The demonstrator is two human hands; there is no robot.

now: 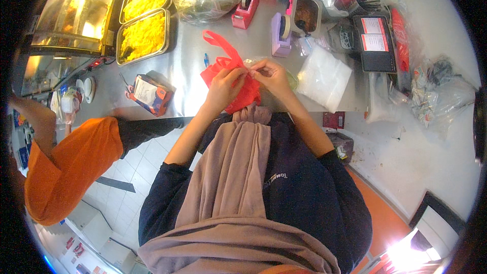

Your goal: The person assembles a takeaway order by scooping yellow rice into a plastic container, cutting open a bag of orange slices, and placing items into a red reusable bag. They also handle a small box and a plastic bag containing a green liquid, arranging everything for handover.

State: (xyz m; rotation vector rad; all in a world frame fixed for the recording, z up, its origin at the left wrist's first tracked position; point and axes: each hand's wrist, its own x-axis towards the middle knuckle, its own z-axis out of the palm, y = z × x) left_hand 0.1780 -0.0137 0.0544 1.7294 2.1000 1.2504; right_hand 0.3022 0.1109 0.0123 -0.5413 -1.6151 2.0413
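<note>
A red plastic bag (pixel 243 94) sits at the near edge of the steel counter, one of its handles standing up toward the far side. My left hand (pixel 225 85) is closed on the bag's top, thumb and fingers pinched together. From the other side, my right hand (pixel 270 76) pinches the bag close to the left fingertips, so the two hands nearly meet. What the bag contains is hidden. Just right of my right hand lies a stack of white sheets or clear plastic bags (pixel 324 78). A small blue pen-like item (pixel 206 60) lies beyond my left hand.
Two metal trays of yellow food (pixel 147 33) stand at the far left beside a lit display case (pixel 73 12). Red (pixel 245 12) and lilac (pixel 281 38) tape dispensers stand ahead. An orange-and-black box (pixel 149 94) is left. A person in orange (pixel 76 167) is close on my left.
</note>
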